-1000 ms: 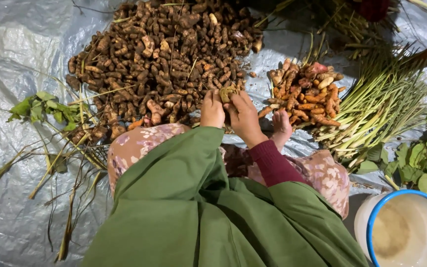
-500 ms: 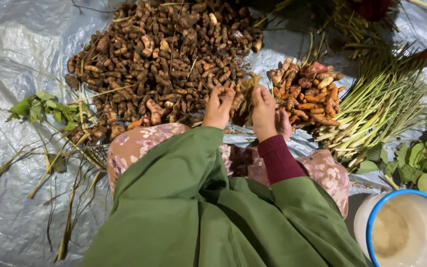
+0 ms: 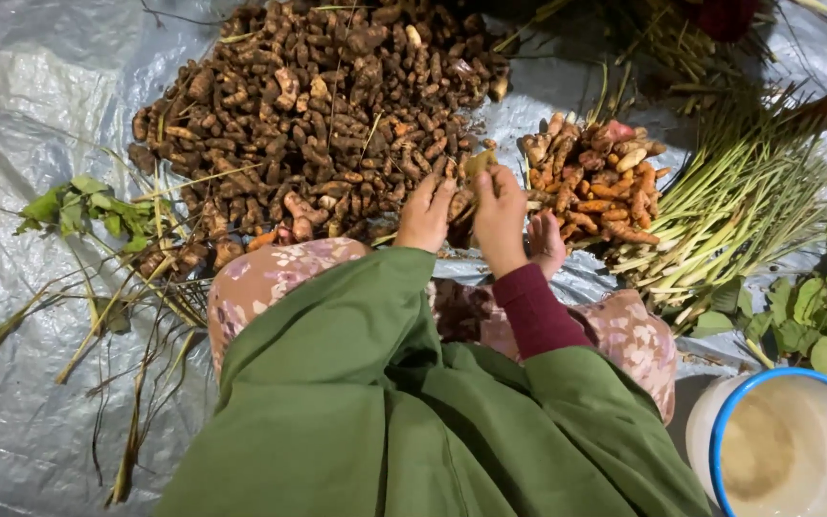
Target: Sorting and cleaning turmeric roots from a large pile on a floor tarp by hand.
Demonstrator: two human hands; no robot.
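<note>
— Between our two hands sits a brown root piece [image 3: 479, 165], at the near edge of the big pile. Who has it?

— Our right hand [image 3: 500, 215] pinches it in curled fingers; our left hand [image 3: 426, 213] rests beside it, fingers on the roots, and we cannot tell whether that one grips anything.

— And around us?

— We see the dark brown root heap [image 3: 308, 105] spread over the silver plastic sheet [image 3: 11, 115], with a smaller orange root pile [image 3: 595, 182] just right of our hands. Green stalks [image 3: 729, 211] lie further right, leafy sprigs [image 3: 78, 206] to the left.

— Any containers?

— Only a white bucket with a blue rim [image 3: 785, 445], unlabelled, at our lower right.
</note>
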